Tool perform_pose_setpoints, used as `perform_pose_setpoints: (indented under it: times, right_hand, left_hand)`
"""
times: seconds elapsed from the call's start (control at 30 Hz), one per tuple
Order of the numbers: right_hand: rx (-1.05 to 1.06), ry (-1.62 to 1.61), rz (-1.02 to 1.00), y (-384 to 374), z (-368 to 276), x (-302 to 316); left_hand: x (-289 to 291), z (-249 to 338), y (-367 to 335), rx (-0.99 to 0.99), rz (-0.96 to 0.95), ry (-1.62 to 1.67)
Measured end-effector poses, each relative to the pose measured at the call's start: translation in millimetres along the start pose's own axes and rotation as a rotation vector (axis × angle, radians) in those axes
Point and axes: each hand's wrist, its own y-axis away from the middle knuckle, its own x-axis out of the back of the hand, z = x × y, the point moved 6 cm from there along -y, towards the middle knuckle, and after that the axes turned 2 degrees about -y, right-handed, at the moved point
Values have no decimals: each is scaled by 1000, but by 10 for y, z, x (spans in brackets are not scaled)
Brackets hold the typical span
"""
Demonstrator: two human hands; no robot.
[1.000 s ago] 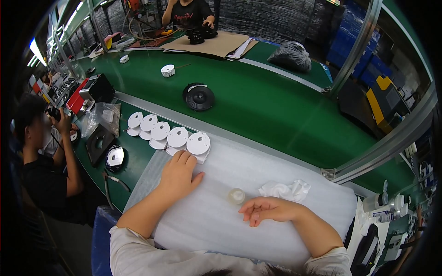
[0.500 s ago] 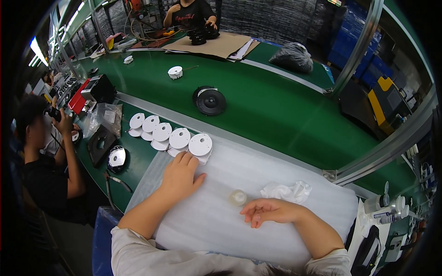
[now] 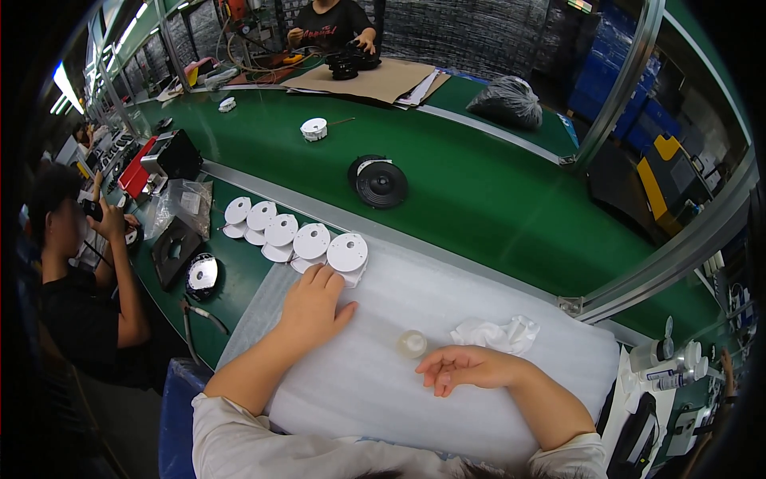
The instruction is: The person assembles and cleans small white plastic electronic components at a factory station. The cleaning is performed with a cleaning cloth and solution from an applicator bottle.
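My left hand (image 3: 313,307) lies palm down on a white foam sheet (image 3: 375,399), fingers stretched out and holding nothing. Its fingertips reach the near side of the closest stack in a row of white round plastic parts (image 3: 347,252); whether they touch it I cannot tell. Loosely bent, with the fingers apart, my right hand (image 3: 475,369) rests palm turned sideways and empty. Just left of its fingertips stands a small clear round bottle (image 3: 412,344) with a pale top. A crumpled white cloth or tissue (image 3: 499,334) lies behind that hand.
Beyond a metal rail runs a green conveyor belt (image 3: 479,207) carrying black round parts (image 3: 381,185) and a white round part (image 3: 314,128). Pliers (image 3: 203,315) lie left of the sheet. Bottles (image 3: 674,367) stand at the right. One person sits at the left, another across the belt.
The black and white parts on the belt have shifted right and slightly nearer. Across the belt, the other person's hands have moved a little. My own hands stay in place.
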Motion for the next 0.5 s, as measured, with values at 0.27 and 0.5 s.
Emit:
perform_pose_setpoints:
  times: [0.27, 0.5]
  right_hand:
    - [6, -4, -9, -3, 12, 1]
    - [-7, -7, -4, -2, 6, -8]
  left_hand:
    - [21, 17, -9, -13, 11, -4]
    - [23, 15, -5, -11, 12, -2]
